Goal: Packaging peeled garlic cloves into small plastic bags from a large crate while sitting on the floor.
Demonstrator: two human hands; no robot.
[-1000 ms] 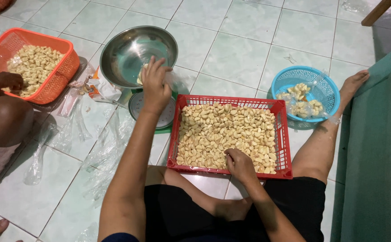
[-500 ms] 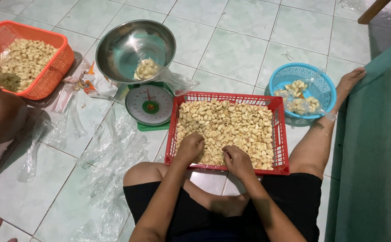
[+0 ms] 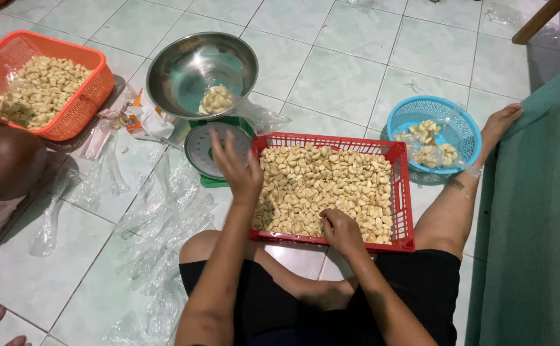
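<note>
Here, left hand [image 3: 238, 170] fingers spread above red basket [image 3: 403, 192], right hand [image 3: 341, 230] fingers curled onto garlic cloves [image 3: 325, 186].

Pale green tiled floor [image 3: 331, 77]; green sofa [image 3: 536, 205] at right.

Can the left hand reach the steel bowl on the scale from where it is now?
Probably yes. The left hand is raised over the red basket's left edge, just beside the scale, and nothing stands between it and the steel bowl.

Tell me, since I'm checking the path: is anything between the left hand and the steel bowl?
Nothing visible. The left hand hovers at the red basket's left edge; the bowl sits on the scale just beyond, open-topped.
</note>
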